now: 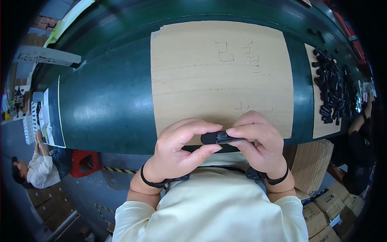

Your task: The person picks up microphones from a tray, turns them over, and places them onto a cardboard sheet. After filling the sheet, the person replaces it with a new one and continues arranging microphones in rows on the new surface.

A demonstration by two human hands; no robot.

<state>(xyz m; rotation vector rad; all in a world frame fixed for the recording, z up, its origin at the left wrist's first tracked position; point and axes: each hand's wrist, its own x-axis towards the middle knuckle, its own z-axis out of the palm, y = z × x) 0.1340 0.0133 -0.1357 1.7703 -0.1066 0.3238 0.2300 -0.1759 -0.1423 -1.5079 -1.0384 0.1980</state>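
A small black clip-on microphone (223,136) with a rounded, matte, foam-like end lies crosswise between my hands, above the near edge of the cardboard sheet (193,52). My right hand (258,139) pinches its glossy body, with the thumb and fingers closed round the right end. At the rounded left end, my left hand (177,143) has its index fingertip along the top edge and its thumb just below. The right fingers hide the microphone's far right end.
At the right, a heap of similar black pieces (330,84) lies on another cardboard piece (320,127) on the green table (105,97). People sit at left (40,171) and right (356,149). A red stool (84,163) and stacked flat cardboard (312,165) stand beside the table.
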